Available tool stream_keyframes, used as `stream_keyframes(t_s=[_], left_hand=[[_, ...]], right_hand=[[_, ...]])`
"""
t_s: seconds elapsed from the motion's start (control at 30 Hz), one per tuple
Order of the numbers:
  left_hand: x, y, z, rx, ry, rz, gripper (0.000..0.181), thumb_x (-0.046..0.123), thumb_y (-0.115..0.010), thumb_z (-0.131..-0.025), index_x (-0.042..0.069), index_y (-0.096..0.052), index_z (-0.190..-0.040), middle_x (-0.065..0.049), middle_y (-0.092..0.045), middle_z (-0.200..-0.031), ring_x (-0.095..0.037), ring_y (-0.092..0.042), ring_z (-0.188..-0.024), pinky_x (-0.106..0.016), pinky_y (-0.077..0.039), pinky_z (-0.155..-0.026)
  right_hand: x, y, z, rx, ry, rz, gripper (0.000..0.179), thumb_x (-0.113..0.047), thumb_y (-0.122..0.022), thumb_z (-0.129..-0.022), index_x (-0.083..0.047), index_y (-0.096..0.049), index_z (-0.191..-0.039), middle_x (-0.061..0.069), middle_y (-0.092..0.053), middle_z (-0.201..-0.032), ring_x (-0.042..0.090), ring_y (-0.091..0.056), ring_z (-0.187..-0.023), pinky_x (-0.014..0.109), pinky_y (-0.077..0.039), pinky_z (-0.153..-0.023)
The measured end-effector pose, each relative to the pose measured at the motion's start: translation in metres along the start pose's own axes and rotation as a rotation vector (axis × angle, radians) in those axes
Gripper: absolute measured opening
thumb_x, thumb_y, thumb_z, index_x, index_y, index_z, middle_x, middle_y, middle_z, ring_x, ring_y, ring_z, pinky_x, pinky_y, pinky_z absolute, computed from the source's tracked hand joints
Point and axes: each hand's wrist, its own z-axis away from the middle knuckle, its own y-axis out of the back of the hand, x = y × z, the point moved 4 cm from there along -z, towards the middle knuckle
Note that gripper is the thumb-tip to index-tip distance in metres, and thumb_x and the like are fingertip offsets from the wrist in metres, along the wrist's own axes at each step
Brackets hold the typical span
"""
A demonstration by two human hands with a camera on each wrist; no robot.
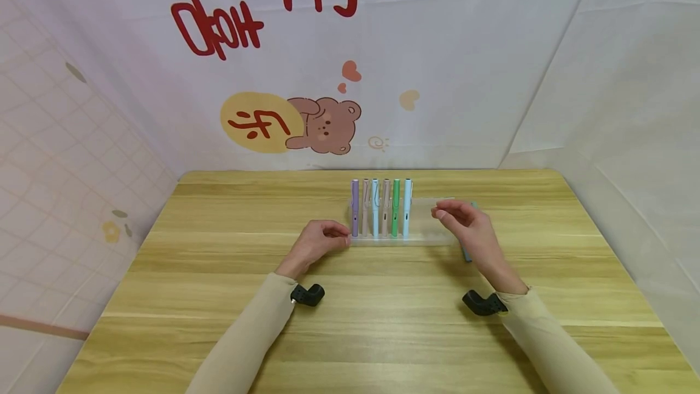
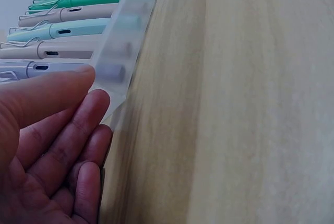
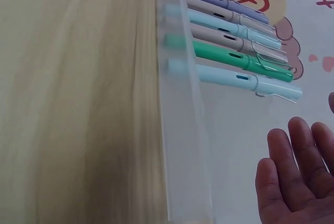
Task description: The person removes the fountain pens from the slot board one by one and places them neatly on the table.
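Observation:
A clear pen stand (image 1: 432,239) holds several upright pens on the table. From left to right they are a purple pen (image 1: 355,208), a pinkish-beige one, a light blue one, another beige one, a green pen (image 1: 396,208) and a pale blue pen (image 1: 407,208). My left hand (image 1: 319,239) pinches the stand's left front corner between thumb and fingertips. By the stand's right end, my right hand (image 1: 470,230) hovers with fingers loosely bent and nothing held. A teal pen (image 1: 467,255) beside that end is mostly hidden behind this hand.
The wood-grain table (image 1: 394,333) reaches back to a white printed backdrop (image 1: 454,65) with a cartoon bear (image 1: 330,126). Black wrist-worn cameras sit on both sleeves. Pale cloth walls stand at the left and right.

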Motion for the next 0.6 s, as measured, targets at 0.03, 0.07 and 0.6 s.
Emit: stream_keyframes(t_s=[0.03,0.07,0.6], left_hand=[[0.000,0.000,0.000,-0.001,-0.002,0.002,0.020,0.011,-0.079,-0.091,0.004,-0.077,-0.109,-0.007,-0.074,-0.102,-0.017,-0.064,-0.092,-0.029,-0.050,-0.082],[0.000,0.000,0.000,-0.002,-0.003,0.002,0.020,0.011,-0.079,-0.091,0.004,-0.077,-0.109,-0.007,-0.074,-0.102,-0.017,-0.064,-0.092,-0.029,-0.050,-0.082],[0.002,0.001,0.001,-0.010,0.009,0.003,0.019,0.011,-0.079,-0.091,0.005,-0.077,-0.109,-0.006,-0.073,-0.102,-0.018,-0.063,-0.093,-0.030,-0.050,-0.082]], right_hand=[[0.000,-0.002,-0.001,-0.005,-0.006,0.005,0.043,-0.027,-0.066,-0.104,0.006,-0.061,-0.132,0.014,-0.072,-0.123,0.007,-0.067,-0.110,0.017,-0.051,-0.093],[0.001,-0.004,-0.003,-0.010,-0.011,0.008,0.044,-0.027,-0.066,-0.104,0.007,-0.060,-0.132,0.016,-0.071,-0.123,0.006,-0.067,-0.109,0.017,-0.051,-0.093],[0.011,-0.028,-0.014,-0.082,-0.055,0.095,0.042,-0.029,-0.066,-0.104,0.002,-0.062,-0.132,0.016,-0.069,-0.127,0.011,-0.066,-0.111,0.017,-0.051,-0.092]])
